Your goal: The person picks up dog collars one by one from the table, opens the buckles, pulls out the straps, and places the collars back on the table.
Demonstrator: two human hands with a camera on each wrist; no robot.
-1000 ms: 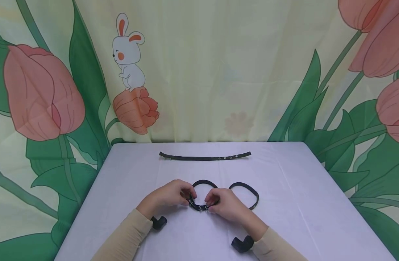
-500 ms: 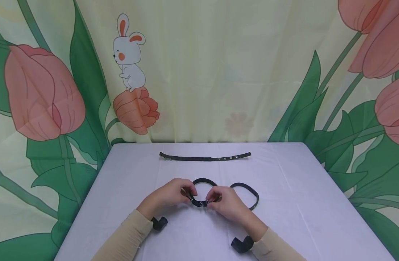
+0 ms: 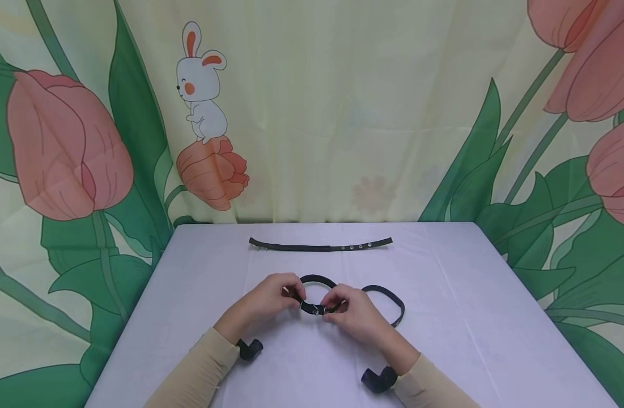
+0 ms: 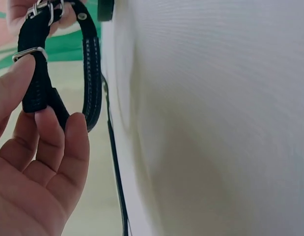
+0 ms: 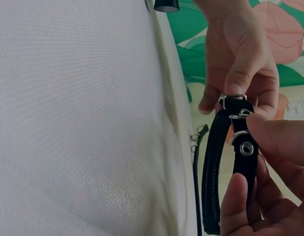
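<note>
A black collar (image 3: 312, 309) is closed into a loop between my two hands, its metal buckle facing me. At the loop's left side, my left hand (image 3: 271, 294) pinches the strap; in the left wrist view the thumb lies on a metal keeper (image 4: 30, 53) with fingers behind the band. My right hand (image 3: 355, 311) grips the strap just right of the buckle. A metal eyelet (image 5: 247, 148) and a D-ring show beside that thumb in the right wrist view. Stitching runs along the collar's padded part (image 4: 92, 78). Fingers partly hide the strap's end.
A second black collar (image 3: 393, 296), looped, lies right of my right hand, partly hidden by it. Farther back, a third collar (image 3: 304, 247) lies straight on the white tabletop (image 3: 215, 255). A tulip-patterned curtain (image 3: 312, 113) hangs behind the table.
Both hands have lifted the front of the looped collar slightly, up and away from me. The right hand has shifted a little. The other two collars have not moved.
</note>
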